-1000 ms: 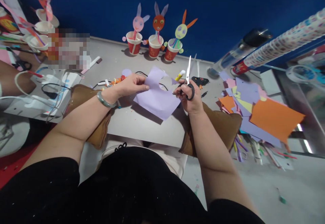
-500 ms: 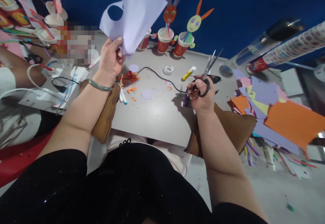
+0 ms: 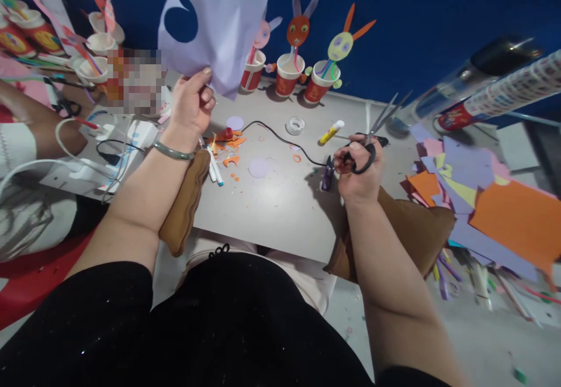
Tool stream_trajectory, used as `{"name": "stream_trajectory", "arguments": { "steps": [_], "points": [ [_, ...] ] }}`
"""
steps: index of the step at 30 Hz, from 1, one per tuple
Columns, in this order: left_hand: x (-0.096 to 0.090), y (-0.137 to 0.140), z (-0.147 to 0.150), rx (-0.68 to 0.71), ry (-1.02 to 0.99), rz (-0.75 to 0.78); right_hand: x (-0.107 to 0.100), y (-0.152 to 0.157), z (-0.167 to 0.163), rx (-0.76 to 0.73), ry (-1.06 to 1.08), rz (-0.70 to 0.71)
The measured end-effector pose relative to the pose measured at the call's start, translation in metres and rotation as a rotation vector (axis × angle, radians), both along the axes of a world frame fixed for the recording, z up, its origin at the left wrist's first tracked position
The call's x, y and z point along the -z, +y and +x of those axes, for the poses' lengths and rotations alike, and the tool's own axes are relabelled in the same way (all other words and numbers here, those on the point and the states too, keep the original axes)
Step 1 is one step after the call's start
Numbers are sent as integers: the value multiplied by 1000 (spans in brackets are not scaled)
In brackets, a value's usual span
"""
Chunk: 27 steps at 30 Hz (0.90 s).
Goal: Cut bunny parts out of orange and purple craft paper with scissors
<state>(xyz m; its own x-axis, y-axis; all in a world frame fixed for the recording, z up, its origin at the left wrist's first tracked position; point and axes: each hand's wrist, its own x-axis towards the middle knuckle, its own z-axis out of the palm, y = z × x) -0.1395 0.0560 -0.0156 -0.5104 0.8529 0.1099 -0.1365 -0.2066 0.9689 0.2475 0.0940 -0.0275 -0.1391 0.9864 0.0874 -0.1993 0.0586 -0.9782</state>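
My left hand [image 3: 193, 102] pinches the lower edge of a sheet of purple paper [image 3: 221, 30], raised above the table. A round hole and a curved notch are cut out of the sheet's left side. In my right hand [image 3: 362, 168] is a pair of scissors [image 3: 385, 117], held by the black handles with the blades apart and pointing up and away. Between my hands a purple paper circle [image 3: 259, 168] lies on the table, with another purple circle [image 3: 235, 123] farther back. Orange paper scraps [image 3: 230, 148] lie near my left wrist.
Paper cups with rabbit-faced figures [image 3: 289, 74] line the back wall. A tape roll [image 3: 295, 125], a yellow glue stick [image 3: 331, 132] and a black cable [image 3: 284, 137] lie mid-table. Coloured paper [image 3: 517, 200] is piled right; a power strip [image 3: 127, 153] and another person's arm [image 3: 48, 118] are left.
The purple sheet has turned more toward me and shifted left, uncovering a pink figure in a cup behind it. My right hand still holds the scissors. The whole view has shifted slightly.
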Motion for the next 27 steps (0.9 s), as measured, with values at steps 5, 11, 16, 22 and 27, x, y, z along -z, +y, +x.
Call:
{"name": "stream_trajectory", "arguments": {
  "steps": [5,11,16,22,27],
  "points": [
    [-6,-4,27,-72,5,41,-4,-5,-4,4,5,-4],
    [-15,-12,48,-31,65,60,-5,-7,-5,-42,-4,18],
    [-17,-13,56,-21,95,93,-4,-8,-5,-50,-38,46],
    [-22,-25,69,-189,440,203,-4,-9,-7,-42,-18,54],
    [-29,-50,90,-199,892,354,-3,-9,-5,-59,-14,14]
  ]
}}
